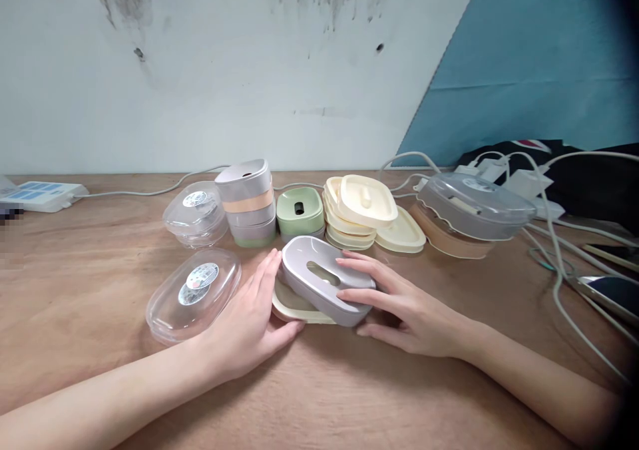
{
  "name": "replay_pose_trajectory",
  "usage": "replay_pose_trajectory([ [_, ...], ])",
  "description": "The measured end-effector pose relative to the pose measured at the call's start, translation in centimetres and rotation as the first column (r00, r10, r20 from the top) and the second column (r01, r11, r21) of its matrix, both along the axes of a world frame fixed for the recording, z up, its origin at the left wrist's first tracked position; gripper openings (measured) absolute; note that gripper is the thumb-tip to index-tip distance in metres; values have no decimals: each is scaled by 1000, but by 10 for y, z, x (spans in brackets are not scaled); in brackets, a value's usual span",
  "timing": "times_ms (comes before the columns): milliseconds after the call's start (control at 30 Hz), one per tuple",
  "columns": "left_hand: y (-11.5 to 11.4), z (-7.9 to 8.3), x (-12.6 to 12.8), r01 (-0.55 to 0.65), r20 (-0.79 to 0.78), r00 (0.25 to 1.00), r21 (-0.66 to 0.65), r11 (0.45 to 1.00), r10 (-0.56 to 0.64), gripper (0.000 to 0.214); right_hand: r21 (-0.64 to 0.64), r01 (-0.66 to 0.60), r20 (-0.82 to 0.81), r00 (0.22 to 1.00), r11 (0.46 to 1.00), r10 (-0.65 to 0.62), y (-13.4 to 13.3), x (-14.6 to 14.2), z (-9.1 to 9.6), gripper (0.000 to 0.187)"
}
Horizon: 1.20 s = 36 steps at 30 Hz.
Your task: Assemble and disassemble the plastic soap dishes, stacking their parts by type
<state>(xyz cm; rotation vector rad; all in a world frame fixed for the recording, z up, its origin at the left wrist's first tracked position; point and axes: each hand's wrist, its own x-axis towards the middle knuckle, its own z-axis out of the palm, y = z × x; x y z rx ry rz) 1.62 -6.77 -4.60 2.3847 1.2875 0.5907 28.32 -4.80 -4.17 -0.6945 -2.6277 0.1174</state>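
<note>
A lilac tissue box cover [304, 270] with a long rounded slot sits tilted over a cream base [294, 312], whose left and front edges show below it. My right hand [399, 303] grips the cover at its right end, fingers spread over the top and thumb low at the side. Around the left corner of the base curls my left hand [254, 313], fingers along its left side and thumb at its front edge; the fingertips also come close to the cover. Just left of that hand lie clear lids [200, 303] with round stickers.
Behind stand more clear lids [194, 214], a stack of lilac covers [244, 190], a green cover [299, 209], and piled cream bases [367, 200]. Clear and brown parts [474, 204] sit to the right, near white cables [554, 263] and phones [612, 293]. A wall closes the back.
</note>
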Motion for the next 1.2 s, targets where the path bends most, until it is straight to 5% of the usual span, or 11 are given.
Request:
replay_pose_trajectory([
  [367, 0, 1, -2, 26, 103, 994, -10, 1000, -24, 92, -191, -62, -178, 984, 980, 28, -4, 2, 3, 25],
  [667, -3, 2, -1, 42, -24, 999, 20, 999, -41, 64, -357, 5, -92, 995, 934, -41, 1, 7, 6, 22],
  [867, -5, 3, 1, 95, -110, 990, 51, 994, -89, 37, -354, 96, -41, 992, 930, -118, 0, 2, 0, 24],
  [1100, -4, 5, 1, 112, -150, 984, 70, 991, -101, 40, -351, 102, -9, 994, 931, -112, -1, 2, 1, 22],
  [1200, -4, 5, 1, 112, -167, 981, 84, 990, -97, 39, -362, 125, 12, 992, 924, -129, -1, 3, 0, 42],
])
